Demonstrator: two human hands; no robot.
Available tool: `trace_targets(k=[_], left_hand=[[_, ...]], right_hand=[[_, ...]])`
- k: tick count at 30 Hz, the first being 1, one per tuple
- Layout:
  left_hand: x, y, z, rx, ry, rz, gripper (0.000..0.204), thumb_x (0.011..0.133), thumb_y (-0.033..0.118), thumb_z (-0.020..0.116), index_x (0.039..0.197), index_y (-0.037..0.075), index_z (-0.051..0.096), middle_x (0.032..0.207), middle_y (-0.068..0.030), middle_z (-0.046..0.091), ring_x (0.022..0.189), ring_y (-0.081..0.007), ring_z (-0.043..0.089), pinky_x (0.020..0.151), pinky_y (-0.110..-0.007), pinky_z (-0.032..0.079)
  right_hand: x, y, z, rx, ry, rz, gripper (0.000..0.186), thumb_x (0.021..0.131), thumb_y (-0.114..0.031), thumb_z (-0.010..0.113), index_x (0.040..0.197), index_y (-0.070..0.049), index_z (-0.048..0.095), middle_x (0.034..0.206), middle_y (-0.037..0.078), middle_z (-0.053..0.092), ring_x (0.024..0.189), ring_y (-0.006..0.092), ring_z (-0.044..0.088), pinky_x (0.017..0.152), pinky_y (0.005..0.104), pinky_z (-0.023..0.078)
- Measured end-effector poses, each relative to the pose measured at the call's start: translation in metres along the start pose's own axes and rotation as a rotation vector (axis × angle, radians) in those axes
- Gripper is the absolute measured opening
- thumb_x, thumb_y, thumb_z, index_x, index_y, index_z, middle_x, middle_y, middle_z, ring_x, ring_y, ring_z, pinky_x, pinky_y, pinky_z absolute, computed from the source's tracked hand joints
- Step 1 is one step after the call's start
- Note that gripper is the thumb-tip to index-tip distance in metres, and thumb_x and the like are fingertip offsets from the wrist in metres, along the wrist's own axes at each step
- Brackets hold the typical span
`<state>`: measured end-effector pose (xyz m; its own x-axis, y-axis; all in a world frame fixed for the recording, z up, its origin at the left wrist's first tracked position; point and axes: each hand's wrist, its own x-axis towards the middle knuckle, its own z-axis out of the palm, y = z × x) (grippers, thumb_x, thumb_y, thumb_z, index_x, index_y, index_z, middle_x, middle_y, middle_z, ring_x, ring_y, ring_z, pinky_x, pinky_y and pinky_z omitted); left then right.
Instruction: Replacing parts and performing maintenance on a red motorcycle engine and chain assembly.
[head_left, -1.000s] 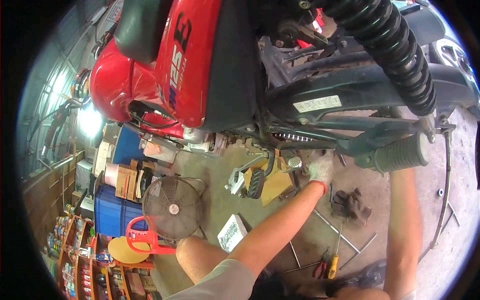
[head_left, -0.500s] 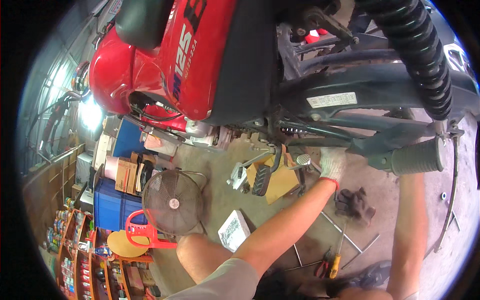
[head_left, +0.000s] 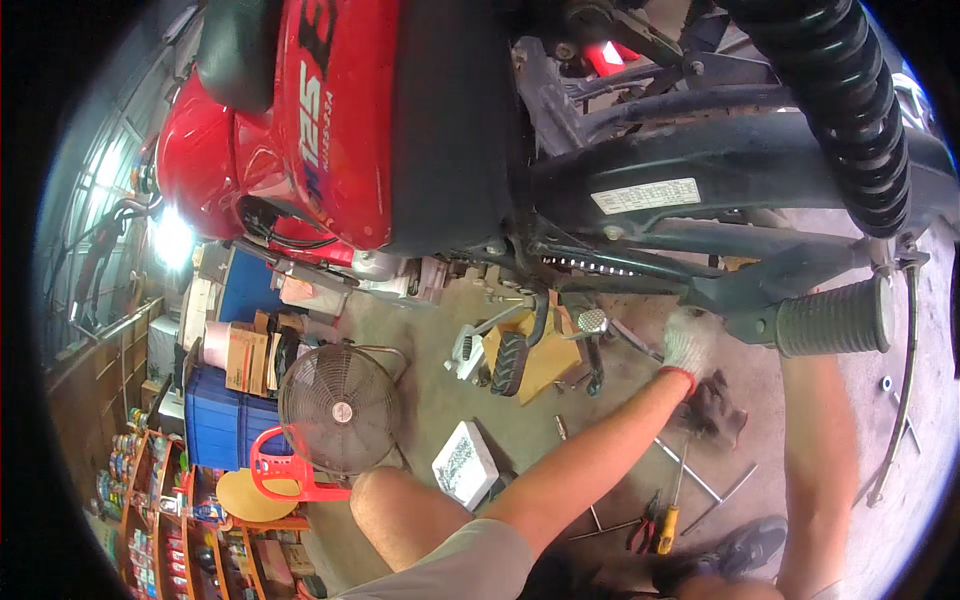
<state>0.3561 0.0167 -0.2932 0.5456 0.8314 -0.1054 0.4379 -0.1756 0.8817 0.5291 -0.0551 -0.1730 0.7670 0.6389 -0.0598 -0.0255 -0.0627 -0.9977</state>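
My left hand (head_left: 688, 345), in a white glove with a red cuff, reaches under a red and black motorcycle (head_left: 420, 150). Its fingers are closed on a thin metal tool (head_left: 632, 340) that points toward the foot pedal (head_left: 590, 320). My right forearm (head_left: 820, 450) rises at the right, and its hand is hidden behind the ribbed rubber footpeg (head_left: 832, 318) and the dark swingarm (head_left: 720, 165). A dark rag (head_left: 718, 412) lies on the floor just below my left hand.
On the concrete floor lie a yellow-handled screwdriver (head_left: 668, 522), red pliers (head_left: 640, 535), metal rods (head_left: 700, 480) and a white box (head_left: 463, 463). A yellow block (head_left: 545, 360) sits under the bike. A floor fan (head_left: 338, 408), a red stool (head_left: 285, 475) and a blue crate (head_left: 215, 425) stand left.
The view has moved closer to the motorcycle's underside. My left hand has shifted slightly right and stays by the pedal, still closed on the tool.
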Motion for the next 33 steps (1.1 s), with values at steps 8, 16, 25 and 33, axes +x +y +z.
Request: trace_targets(k=[8,16,25,33], left_hand=[[0.022,-0.019,-0.060,0.556,0.244,0.188,0.011,0.084,0.006,0.062,0.093,0.000,0.063,0.082,-0.0104,0.065,0.075,-0.0265,0.063,0.068,-0.035,0.051],[-0.021,0.054,-0.034,0.365,-0.094,0.071,0.029,0.095,0.014,0.049,0.120,0.004,0.058,0.102,-0.0157,0.068,0.097,-0.0293,0.066,0.081,-0.040,0.051],[0.001,-0.049,-0.054,0.234,0.098,-0.099,0.043,0.093,0.038,0.059,0.098,-0.004,0.066,0.094,-0.0231,0.068,0.087,-0.0373,0.064,0.080,-0.044,0.048],[0.007,-0.048,-0.069,0.096,0.129,-0.262,0.032,0.093,0.026,0.058,0.096,-0.005,0.065,0.090,-0.0220,0.069,0.082,-0.0341,0.065,0.078,-0.042,0.047]], right_hand=[[-0.004,0.001,0.004,-0.001,-0.004,-0.004,0.024,0.090,-0.017,0.058,0.104,0.002,0.065,0.096,0.012,0.068,0.088,0.0196,0.064,0.079,0.0314,0.050],[-0.010,-0.002,0.000,0.010,0.005,-0.009,0.025,0.089,-0.016,0.059,0.105,0.003,0.065,0.097,0.013,0.068,0.089,0.0190,0.064,0.079,0.0305,0.050],[-0.008,0.002,0.000,0.014,0.001,-0.065,0.025,0.089,-0.014,0.060,0.106,0.004,0.066,0.098,0.013,0.069,0.089,0.0182,0.064,0.080,0.0296,0.050],[-0.029,0.004,0.001,0.119,-0.015,-0.081,0.026,0.088,-0.013,0.061,0.106,0.004,0.066,0.099,0.014,0.069,0.090,0.0176,0.064,0.080,0.0287,0.050]])
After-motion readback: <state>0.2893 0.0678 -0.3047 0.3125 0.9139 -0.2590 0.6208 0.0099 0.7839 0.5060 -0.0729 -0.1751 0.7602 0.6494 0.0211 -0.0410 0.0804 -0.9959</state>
